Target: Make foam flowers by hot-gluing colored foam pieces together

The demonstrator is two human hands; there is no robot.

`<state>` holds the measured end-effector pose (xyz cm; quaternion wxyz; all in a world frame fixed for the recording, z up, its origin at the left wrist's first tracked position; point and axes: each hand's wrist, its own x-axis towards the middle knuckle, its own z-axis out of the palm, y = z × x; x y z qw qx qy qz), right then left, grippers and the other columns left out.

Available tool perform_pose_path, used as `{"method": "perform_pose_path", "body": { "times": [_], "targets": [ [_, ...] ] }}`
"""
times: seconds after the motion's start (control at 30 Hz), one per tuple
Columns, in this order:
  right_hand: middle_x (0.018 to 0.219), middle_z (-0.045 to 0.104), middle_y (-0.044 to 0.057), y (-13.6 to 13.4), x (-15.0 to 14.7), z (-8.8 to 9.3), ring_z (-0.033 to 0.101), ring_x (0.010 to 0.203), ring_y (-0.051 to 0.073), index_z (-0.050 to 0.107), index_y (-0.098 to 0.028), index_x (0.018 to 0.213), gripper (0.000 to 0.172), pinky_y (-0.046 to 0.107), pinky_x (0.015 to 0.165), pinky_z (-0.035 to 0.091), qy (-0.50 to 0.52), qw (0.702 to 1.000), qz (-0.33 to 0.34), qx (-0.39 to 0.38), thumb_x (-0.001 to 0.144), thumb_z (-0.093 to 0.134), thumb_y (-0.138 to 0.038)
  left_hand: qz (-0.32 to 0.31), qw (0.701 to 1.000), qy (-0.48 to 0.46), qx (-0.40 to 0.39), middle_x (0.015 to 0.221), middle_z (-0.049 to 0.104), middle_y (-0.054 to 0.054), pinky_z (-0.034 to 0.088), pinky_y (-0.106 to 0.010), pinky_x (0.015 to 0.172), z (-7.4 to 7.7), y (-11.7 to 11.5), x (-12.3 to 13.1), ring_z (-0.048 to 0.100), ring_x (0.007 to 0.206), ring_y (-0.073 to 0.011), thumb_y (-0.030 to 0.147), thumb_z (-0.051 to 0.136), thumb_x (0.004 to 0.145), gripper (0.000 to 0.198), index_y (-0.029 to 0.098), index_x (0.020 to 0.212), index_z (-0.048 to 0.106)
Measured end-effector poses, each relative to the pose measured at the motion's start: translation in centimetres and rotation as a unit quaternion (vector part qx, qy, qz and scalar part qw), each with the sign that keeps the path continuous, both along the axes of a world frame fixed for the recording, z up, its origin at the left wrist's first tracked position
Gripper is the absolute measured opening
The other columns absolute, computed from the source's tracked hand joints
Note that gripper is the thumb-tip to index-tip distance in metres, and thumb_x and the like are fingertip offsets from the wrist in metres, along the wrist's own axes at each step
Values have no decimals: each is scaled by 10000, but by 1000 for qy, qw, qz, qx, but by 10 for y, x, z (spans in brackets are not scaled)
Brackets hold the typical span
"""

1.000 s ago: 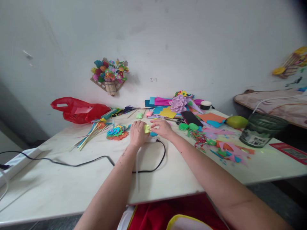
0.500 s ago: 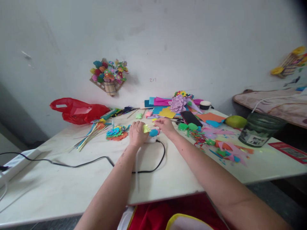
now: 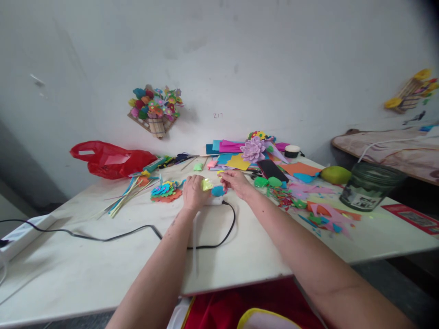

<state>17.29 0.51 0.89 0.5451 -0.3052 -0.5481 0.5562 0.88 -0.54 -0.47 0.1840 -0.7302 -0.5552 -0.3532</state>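
Note:
My left hand is closed round a pale yellow foam piece, whose right side sticks out past the fingers. To its right, my right hand pinches a small yellow piece at its fingertips. A gap separates the two hands. Between them on the table lies a blue scalloped foam piece. Just below it, a white corded device is mostly hidden by my left hand. A translucent stick points from there towards me. Stacked scalloped foam flowers lie left of my left hand.
A black cord crosses the table from a white power strip. Foam scraps, a phone, a green mango-like fruit and a glass jar occupy the right. Strips and a red bag lie left.
My right hand's fingertips have drawn slightly away from the yellow foam piece in my left hand, widening the gap. My left hand has turned slightly, showing more of that piece.

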Motion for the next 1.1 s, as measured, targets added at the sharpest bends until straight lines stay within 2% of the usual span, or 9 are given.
{"method": "perform_pose_path", "body": {
  "times": [0.2, 0.3, 0.4, 0.5, 0.67, 0.77, 0.97, 1.1],
  "targets": [
    [477, 535, -52, 3, 5, -2, 474, 397, 63, 524, -150, 632, 266, 185, 385, 387, -27, 999, -30, -1, 539, 731, -289, 1, 1000, -10, 3, 811, 596, -57, 393, -333, 714, -2, 3, -2, 512, 810, -226, 321, 593, 681, 176, 203, 797, 531],
    [540, 585, -29, 6, 8, -3, 502, 422, 65, 538, -147, 672, 216, 185, 404, 407, -22, 998, -56, 0, 583, 707, -247, 5, 1000, -13, 2, 816, 599, -52, 395, -329, 718, -2, 3, -3, 515, 813, -223, 315, 590, 678, 173, 203, 799, 535],
    [608, 621, -1, 7, 9, -2, 505, 417, 63, 559, -147, 749, 171, 187, 391, 411, -14, 998, -61, -7, 668, 657, -262, 4, 1000, -16, 4, 817, 600, -53, 396, -330, 715, -2, 3, -3, 515, 814, -225, 315, 586, 679, 171, 205, 801, 537],
    [563, 595, -7, 5, 8, 0, 502, 401, 70, 565, -145, 741, 181, 188, 364, 404, -20, 998, -53, -20, 717, 624, -314, -3, 1000, -15, 8, 814, 598, -54, 396, -327, 717, -2, 3, -1, 513, 815, -225, 317, 583, 685, 172, 206, 806, 534],
    [498, 555, -28, 4, 10, 0, 449, 352, 55, 529, -149, 626, 246, 177, 327, 373, -29, 998, -52, -13, 662, 676, -344, -35, 999, -27, 11, 841, 606, -51, 398, -322, 731, -2, 1, 2, 508, 832, -222, 300, 591, 686, 222, 202, 874, 524],
    [495, 556, -29, 5, 12, -1, 441, 352, 48, 554, -139, 613, 223, 174, 337, 376, -57, 998, -25, -10, 613, 711, -297, -56, 997, -44, 15, 875, 609, -49, 404, -320, 740, -2, 0, 4, 506, 853, -223, 275, 606, 674, 277, 198, 922, 508],
    [445, 514, -36, 1, 11, 0, 404, 328, 38, 570, -127, 557, 249, 166, 316, 341, -110, 993, 39, -16, 623, 700, -329, -61, 997, -42, 23, 832, 597, -57, 406, -322, 716, -3, 0, 4, 499, 830, -223, 248, 606, 667, 249, 190, 881, 491],
    [426, 509, -40, -2, 9, 2, 390, 320, 30, 564, -123, 558, 228, 156, 311, 331, -122, 990, 57, -32, 641, 685, -297, -76, 996, -15, 44, 794, 581, -60, 400, -321, 685, -4, 2, 5, 491, 784, -218, 220, 597, 656, 242, 184, 869, 487]
  ]
}}
